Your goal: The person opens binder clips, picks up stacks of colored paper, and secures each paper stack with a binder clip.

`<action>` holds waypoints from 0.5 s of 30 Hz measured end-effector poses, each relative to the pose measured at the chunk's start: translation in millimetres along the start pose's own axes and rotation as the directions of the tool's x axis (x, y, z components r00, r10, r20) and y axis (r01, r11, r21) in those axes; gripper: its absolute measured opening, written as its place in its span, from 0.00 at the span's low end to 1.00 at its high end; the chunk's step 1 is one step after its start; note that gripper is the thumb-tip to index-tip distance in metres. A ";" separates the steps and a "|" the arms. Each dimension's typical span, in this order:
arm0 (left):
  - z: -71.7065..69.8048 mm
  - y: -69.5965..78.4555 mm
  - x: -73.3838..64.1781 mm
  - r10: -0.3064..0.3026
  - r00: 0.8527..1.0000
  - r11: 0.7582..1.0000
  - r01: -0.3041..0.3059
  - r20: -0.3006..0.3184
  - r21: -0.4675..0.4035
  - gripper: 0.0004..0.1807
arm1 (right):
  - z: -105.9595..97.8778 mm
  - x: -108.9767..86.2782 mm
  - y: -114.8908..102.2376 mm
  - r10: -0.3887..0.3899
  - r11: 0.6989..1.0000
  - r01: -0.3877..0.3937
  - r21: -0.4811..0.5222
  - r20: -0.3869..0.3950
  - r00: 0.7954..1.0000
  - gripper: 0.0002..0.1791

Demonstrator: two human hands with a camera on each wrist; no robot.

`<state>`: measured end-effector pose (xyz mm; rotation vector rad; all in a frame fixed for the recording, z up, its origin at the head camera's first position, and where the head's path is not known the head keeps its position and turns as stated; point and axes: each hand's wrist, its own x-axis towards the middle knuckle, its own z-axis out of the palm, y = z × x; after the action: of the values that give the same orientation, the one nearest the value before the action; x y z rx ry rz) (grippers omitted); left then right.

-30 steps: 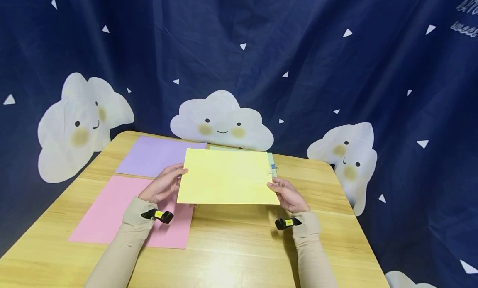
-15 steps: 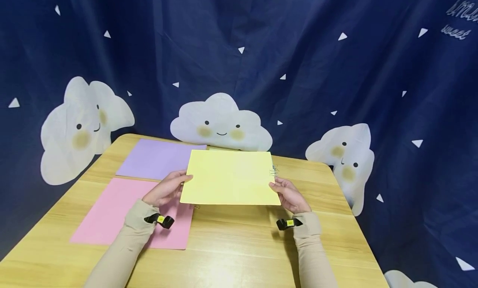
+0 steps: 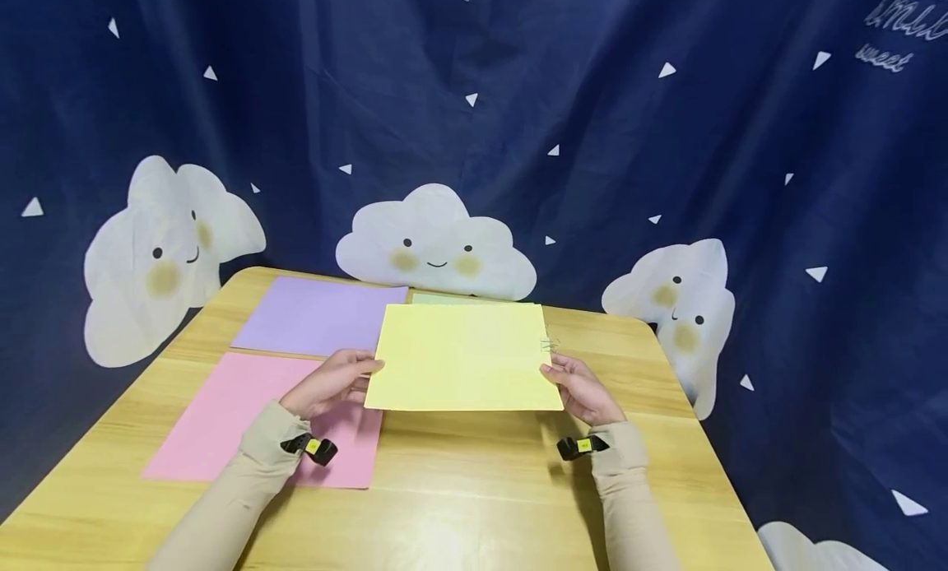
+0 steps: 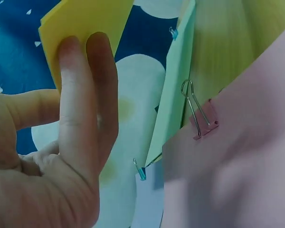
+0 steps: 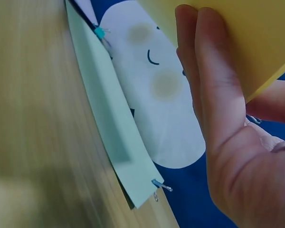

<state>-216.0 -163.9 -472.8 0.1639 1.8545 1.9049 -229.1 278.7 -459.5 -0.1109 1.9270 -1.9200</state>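
Observation:
A yellow paper stack (image 3: 462,357) is held level above the table by its two short sides. My left hand (image 3: 335,383) pinches its left edge, thumb on top and fingers underneath. On the opposite edge my right hand (image 3: 585,388) pinches it the same way. Wire handles of a binder clip (image 3: 549,342) show at the stack's right edge. From below, in the left wrist view, the fingertips (image 4: 70,50) press on the underside of the yellow paper (image 4: 88,19). The right wrist view shows fingers (image 5: 213,33) under the sheet's other end.
Pink paper (image 3: 215,415) lies at the left of the wooden table (image 3: 474,513), bearing a pink binder clip (image 4: 207,122). Purple paper (image 3: 314,314) is behind it. Green paper (image 5: 109,104) with blue clips lies at the far edge, mostly hidden by the yellow stack. A dark blue curtain (image 3: 415,77) hangs behind.
Both hands have brought the yellow stack slightly right and down in the head view, keeping their hold. It now overlaps more of the green paper's right side. The other papers have stayed put.

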 end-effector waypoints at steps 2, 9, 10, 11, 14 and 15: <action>2.3 0.3 -1.8 -0.012 1.000 0.999 0.012 -0.014 0.034 0.21 | -1.6 -3.3 0.6 0.007 1.000 -0.007 -0.002 0.002 1.000 0.42; 8.2 2.3 -7.1 -0.007 1.000 0.990 0.004 0.019 0.142 0.13 | -6.9 -18.1 3.7 0.015 1.000 -0.015 0.021 0.009 1.000 0.42; 8.9 2.3 -7.5 -0.002 0.999 0.988 -0.004 0.034 0.156 0.12 | -7.3 -20.3 4.1 0.019 1.000 -0.020 0.021 0.017 1.000 0.42; 9.6 2.3 -8.0 0.004 0.999 0.985 -0.013 0.049 0.170 0.11 | -8.0 -22.5 4.6 0.022 1.000 -0.022 0.019 0.015 1.000 0.42; 12.4 3.4 -10.2 0.022 0.997 0.972 -0.038 0.071 0.232 0.12 | -9.4 -27.8 6.3 0.037 0.999 -0.038 0.023 0.026 0.999 0.41; 13.6 4.1 -11.2 0.028 0.997 0.963 -0.046 0.072 0.264 0.13 | -9.7 -29.2 6.9 0.042 0.999 -0.043 0.028 0.032 0.999 0.42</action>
<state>-201.7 -155.9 -465.1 0.3486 2.0675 1.6450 -204.2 298.1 -459.8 -0.0906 1.8658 -1.9061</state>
